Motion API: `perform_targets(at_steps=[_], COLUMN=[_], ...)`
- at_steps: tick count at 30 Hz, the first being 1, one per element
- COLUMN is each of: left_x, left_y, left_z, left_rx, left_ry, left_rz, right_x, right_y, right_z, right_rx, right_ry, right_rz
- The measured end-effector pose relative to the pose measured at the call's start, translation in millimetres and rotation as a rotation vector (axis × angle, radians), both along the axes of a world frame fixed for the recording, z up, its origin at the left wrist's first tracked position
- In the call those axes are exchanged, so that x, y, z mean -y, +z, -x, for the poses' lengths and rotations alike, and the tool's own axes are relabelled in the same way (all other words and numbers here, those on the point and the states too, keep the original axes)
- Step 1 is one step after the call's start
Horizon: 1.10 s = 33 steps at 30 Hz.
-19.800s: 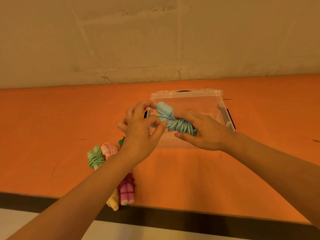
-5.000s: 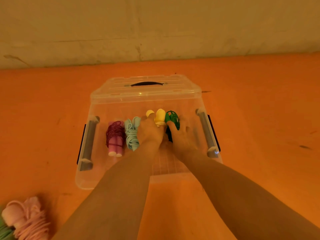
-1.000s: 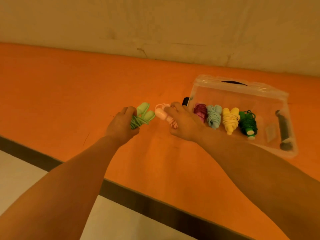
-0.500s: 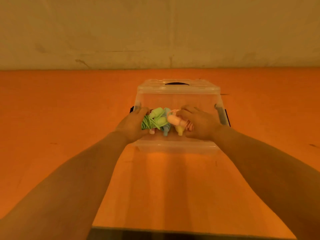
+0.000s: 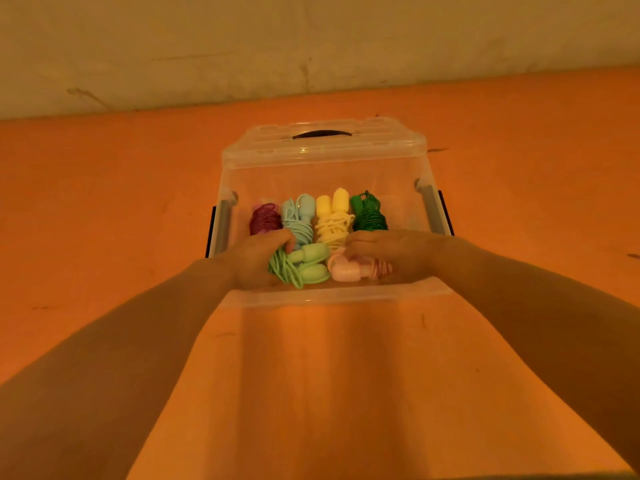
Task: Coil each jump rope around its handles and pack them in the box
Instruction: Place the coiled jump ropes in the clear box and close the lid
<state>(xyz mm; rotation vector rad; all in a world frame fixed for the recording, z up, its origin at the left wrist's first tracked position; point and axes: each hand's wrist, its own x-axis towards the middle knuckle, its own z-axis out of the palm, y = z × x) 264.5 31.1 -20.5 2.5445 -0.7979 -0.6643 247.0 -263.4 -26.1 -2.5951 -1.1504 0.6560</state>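
Orange surface (image 5: 104, 237) carries a clear plastic box (image 5: 332, 295), whose lid (image 5: 323, 142) stands tipped open at the 12 o'clock side. Four coiled jump ropes already lie in a row toward the back of the box: a maroon rope (image 5: 265, 220) at 9 o'clock, then a pale blue rope (image 5: 298, 216), a yellow rope (image 5: 334, 216), and a dark green rope (image 5: 370, 216) at 3 o'clock, each one wound around its own handles.

Both hands are inside the box along its 6 o'clock edge. The left hand (image 5: 252, 261) curls around a light green rope (image 5: 301, 268), whose handles point toward 3 o'clock. The right hand (image 5: 391, 254) grips a pink rope (image 5: 349, 270), fingers wrapped over its coil, the handle ends pointing toward 9 o'clock. The two bundles sit just beside each other in front of the row; whether they rest on the box floor or hang slightly above it I cannot tell.

Judging from this, the coiling looks finished: all six ropes in view are wound, and no loose rope shows on the surface. What seems left is to let go of the last two bundles, draw the hands out, and perhaps close the lid, though the task does not ask for that.
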Motion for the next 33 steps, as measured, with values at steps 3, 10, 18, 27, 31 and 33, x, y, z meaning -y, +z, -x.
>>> perform_targets(at_steps=[3,10,18,27,31,33], left_x=[-6.5,-2.5,7.7,7.2,9.9,11.6], left_y=[-4.7,1.4,3.8,20.0,29.8,37.7], left_z=[2.0,-2.0,1.8,14.3,20.1,23.8], left_rx=[-0.026,0.037,0.127,0.399,0.493,0.511], left_ry=[-0.052,-0.227,-0.262,-0.17,-0.052,0.004], left_rz=[-0.046,-0.364,-0.444,-0.449,-0.313,-0.295], right_x=[-2.5,4.3,-6.3,-15.9,-22.2,-25.3], right_y=[-7.0,-2.4,-7.5,6.9,13.0,18.3], right_z=[-0.8,-3.8,0.8,4.5,10.4,16.7], right_rx=[-0.037,0.064,0.205,0.377,0.461,0.487], right_ry=[0.042,0.136,0.176,0.162,0.055,-0.013], right_rz=[0.059,0.233,0.249,0.281,0.294,0.266])
